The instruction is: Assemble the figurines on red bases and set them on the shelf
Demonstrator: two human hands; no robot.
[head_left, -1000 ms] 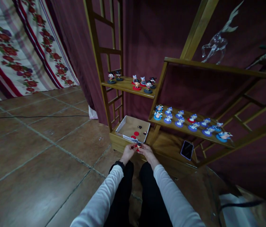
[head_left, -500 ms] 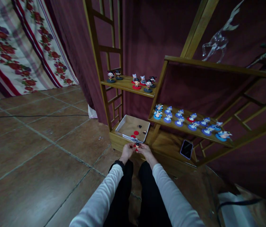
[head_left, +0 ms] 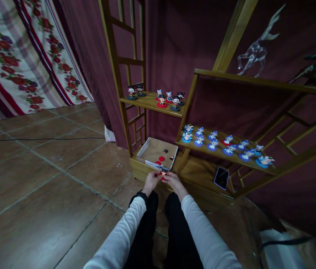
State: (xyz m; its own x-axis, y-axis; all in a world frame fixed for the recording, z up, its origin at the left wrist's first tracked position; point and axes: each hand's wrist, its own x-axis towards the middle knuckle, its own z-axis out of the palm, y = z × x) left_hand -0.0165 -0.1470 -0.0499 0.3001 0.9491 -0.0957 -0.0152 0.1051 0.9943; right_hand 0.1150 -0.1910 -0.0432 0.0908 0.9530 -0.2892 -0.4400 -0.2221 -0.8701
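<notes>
"Holding that small figurine (head_left: 163, 173) between two hands, how is the person gripping it?"

"By the fingertips: the left hand (head_left: 152, 180) is pinching one side, the right hand (head_left: 174, 180) the other. The figurine's dark head is showing between them, by the near edge of the white box (head_left: 150, 150)."

"Is it touching the box?"

"I'm not able to tell. The fingers are also hiding how its red base is sitting."

"So how would you be handling it?"

"I'd be keeping the pinch light and low, turning it slowly, and working over the box, since a slip could be sending it past the shelf's front edge. The red discs (head_left: 161, 158) are lying inside, toward the box's near edge."

"And farther out?"

"The box is filling the left end of the bottom shelf (head_left: 195, 173); a phone (head_left: 221, 178) is lying near its right corner. Above the phone, two rows of purple and blue figurines (head_left: 212, 145) are lining another shelf."
</notes>
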